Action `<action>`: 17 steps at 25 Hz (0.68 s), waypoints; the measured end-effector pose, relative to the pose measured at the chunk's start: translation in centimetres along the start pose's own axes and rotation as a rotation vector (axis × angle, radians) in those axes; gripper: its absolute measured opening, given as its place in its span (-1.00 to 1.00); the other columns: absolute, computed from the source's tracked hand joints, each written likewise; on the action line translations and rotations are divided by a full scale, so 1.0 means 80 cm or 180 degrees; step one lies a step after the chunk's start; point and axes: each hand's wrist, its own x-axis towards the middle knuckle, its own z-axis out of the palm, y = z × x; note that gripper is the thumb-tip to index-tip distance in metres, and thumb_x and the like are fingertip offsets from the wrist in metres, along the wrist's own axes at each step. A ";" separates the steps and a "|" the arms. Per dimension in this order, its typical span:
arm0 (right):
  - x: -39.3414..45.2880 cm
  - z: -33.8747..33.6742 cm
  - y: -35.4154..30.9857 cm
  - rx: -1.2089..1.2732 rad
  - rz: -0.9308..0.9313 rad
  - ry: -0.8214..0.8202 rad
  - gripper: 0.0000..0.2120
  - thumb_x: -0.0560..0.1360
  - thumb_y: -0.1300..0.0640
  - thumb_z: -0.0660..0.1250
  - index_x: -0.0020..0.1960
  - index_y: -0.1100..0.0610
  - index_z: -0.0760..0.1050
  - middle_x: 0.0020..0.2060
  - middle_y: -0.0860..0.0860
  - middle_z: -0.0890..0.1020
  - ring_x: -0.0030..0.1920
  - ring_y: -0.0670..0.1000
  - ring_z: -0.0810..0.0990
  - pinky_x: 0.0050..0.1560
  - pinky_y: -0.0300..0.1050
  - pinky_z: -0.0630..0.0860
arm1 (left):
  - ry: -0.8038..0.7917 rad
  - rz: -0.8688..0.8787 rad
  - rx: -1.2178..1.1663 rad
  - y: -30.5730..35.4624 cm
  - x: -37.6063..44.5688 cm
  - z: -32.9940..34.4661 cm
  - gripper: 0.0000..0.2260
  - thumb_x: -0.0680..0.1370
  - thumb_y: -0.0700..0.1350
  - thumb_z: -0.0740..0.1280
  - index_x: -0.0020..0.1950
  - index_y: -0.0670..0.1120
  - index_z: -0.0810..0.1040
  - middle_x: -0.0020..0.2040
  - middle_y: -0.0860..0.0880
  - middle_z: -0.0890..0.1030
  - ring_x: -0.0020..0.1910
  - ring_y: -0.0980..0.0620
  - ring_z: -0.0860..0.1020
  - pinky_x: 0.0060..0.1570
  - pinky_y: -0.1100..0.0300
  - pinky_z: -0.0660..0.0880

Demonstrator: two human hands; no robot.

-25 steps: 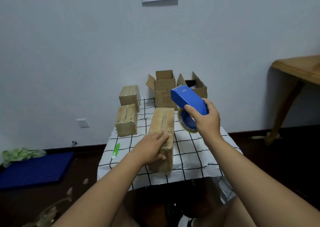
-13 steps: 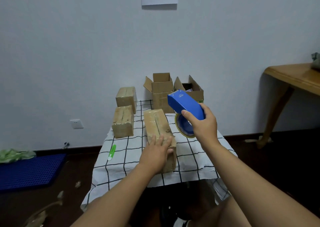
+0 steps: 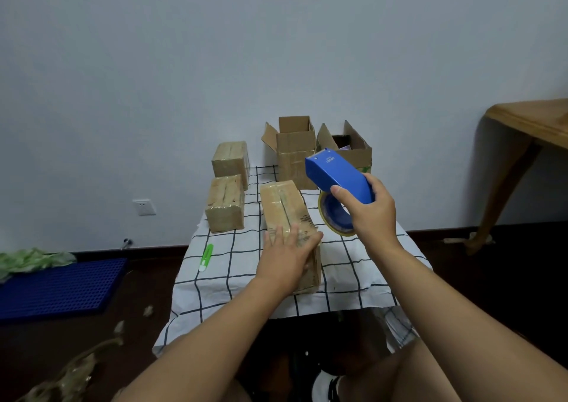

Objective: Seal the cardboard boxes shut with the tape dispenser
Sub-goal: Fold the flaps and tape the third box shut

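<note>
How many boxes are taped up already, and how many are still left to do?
Two small brown cardboard boxes at the far left look taped shut. The long cardboard box under the left hand also shows shiny tape, while the right hand holds the blue tape dispenser above the table. Two open-flapped cardboard boxes at the back remain.

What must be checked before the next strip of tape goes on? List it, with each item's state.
1. Blue plastic tape dispenser gripped by right hand: ok.
2. Long brown cardboard box steadied by left hand, fingers flat on top: ok.
3. Long box's flaps closed, seam tape visible: ok.
4. Dispenser touching the box: not ok, held above and to its right.
5. Free tape end ready at the yellowish tape roll: cannot tell.
6. Two open cardboard boxes at the back sealed: not ok, flaps up.
</note>
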 end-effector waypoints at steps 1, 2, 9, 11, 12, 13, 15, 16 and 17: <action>0.003 0.000 -0.001 0.0009 -0.0019 0.0005 -0.67 0.40 -0.09 0.54 0.07 -0.15 0.48 0.02 -0.14 0.57 0.04 -0.06 0.56 0.04 0.05 0.62 | 0.0089 -0.0004 0.0003 -0.005 0.002 -0.002 -0.43 0.64 0.04 0.19 0.52 0.24 -0.09 0.58 -0.19 0.05 0.52 -0.33 0.05 0.46 -0.30 -0.04; 0.007 0.001 -0.002 0.0024 -0.0027 0.0008 -0.67 0.40 -0.10 0.54 0.07 -0.16 0.49 0.02 -0.13 0.57 0.04 -0.06 0.57 0.05 0.05 0.62 | 0.0186 -0.0012 0.0000 -0.012 0.006 -0.004 -0.42 0.63 0.03 0.19 0.52 0.24 -0.09 0.58 -0.18 0.07 0.52 -0.32 0.07 0.46 -0.29 -0.05; 0.065 0.029 0.004 0.0072 -0.0005 -0.0006 -0.66 0.35 -0.16 0.54 0.04 -0.22 0.49 0.04 -0.17 0.57 0.07 -0.06 0.57 0.08 0.08 0.62 | 0.0487 -0.0313 -0.0232 -0.085 0.082 -0.041 -0.28 0.58 0.04 0.29 0.59 0.00 -0.07 0.59 -0.07 0.11 0.54 -0.17 0.12 0.51 -0.01 0.06; 0.084 0.041 0.014 0.0098 0.0048 0.0001 -0.61 0.34 -0.18 0.55 0.10 -0.18 0.50 0.06 -0.15 0.57 0.09 -0.05 0.57 0.10 0.08 0.61 | 0.0367 -0.0287 -0.0105 -0.103 0.105 -0.034 -0.32 0.58 0.06 0.29 0.57 -0.04 0.01 0.58 -0.06 0.13 0.52 -0.16 0.16 0.47 -0.01 0.15; 0.094 0.048 0.019 0.0088 0.0076 0.0013 -0.54 0.32 -0.21 0.54 0.15 -0.15 0.50 0.09 -0.14 0.57 0.11 -0.05 0.56 0.11 0.08 0.61 | 0.0300 -0.0265 -0.0053 -0.111 0.116 -0.026 -0.33 0.58 0.07 0.30 0.57 -0.04 0.03 0.58 -0.06 0.15 0.51 -0.15 0.19 0.45 -0.01 0.18; 0.104 0.053 0.025 0.0071 0.0101 0.0027 -0.47 0.29 -0.25 0.53 0.19 -0.12 0.50 0.10 -0.13 0.57 0.13 -0.04 0.56 0.11 0.07 0.60 | 0.0235 -0.0258 -0.0030 -0.118 0.127 -0.020 -0.33 0.58 0.08 0.30 0.57 -0.04 0.04 0.57 -0.07 0.15 0.51 -0.15 0.19 0.45 -0.01 0.19; 0.123 0.063 0.037 0.0087 0.0142 0.0033 -0.46 0.31 -0.22 0.54 0.21 -0.09 0.50 0.10 -0.14 0.56 0.13 -0.04 0.56 0.10 0.00 0.60 | 0.0190 -0.0250 0.0010 -0.133 0.150 -0.009 -0.34 0.58 0.07 0.29 0.57 -0.05 0.04 0.58 -0.07 0.14 0.52 -0.15 0.16 0.48 0.00 0.14; 0.132 0.067 0.042 0.0123 0.0158 0.0018 -0.52 0.34 -0.17 0.56 0.18 -0.11 0.50 0.08 -0.16 0.56 0.12 -0.06 0.56 0.07 -0.06 0.59 | 0.0246 -0.0231 0.0083 -0.140 0.162 -0.005 -0.35 0.58 0.07 0.29 0.56 -0.05 0.05 0.58 -0.06 0.14 0.52 -0.13 0.15 0.48 0.01 0.13; 0.142 0.073 0.049 0.0156 0.0167 -0.0009 -0.60 0.37 -0.11 0.56 0.13 -0.15 0.49 0.04 -0.20 0.56 0.09 -0.10 0.56 0.04 -0.12 0.58 | 0.0326 -0.0215 0.0170 -0.147 0.177 -0.002 -0.36 0.58 0.07 0.29 0.55 -0.04 0.07 0.57 -0.05 0.15 0.51 -0.11 0.16 0.46 0.02 0.12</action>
